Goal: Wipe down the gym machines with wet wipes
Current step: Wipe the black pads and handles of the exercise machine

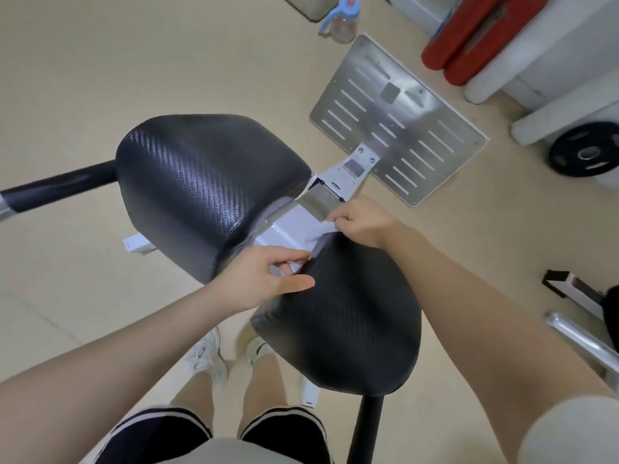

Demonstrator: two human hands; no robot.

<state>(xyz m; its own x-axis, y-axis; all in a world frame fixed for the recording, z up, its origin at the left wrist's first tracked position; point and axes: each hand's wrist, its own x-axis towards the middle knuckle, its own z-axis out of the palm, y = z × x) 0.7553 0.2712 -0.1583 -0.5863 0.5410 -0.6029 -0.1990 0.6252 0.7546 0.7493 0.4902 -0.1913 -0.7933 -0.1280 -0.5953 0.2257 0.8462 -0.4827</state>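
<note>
Now stretch wipe taut, pinched by left hand and right hand, then drag firmly across near pad

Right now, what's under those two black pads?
In the gap between the far pad and near pad, a white frame shows, with a wipe held by both hands. A black post runs below the near pad. The rest is covered.

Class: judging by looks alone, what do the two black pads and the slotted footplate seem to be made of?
Near pad and far pad: probably padded vinyl, with a woven carbon-look sheen.
Footplate: brushed metal, likely steel or aluminium, grey, reflective, with cut slots.
</note>
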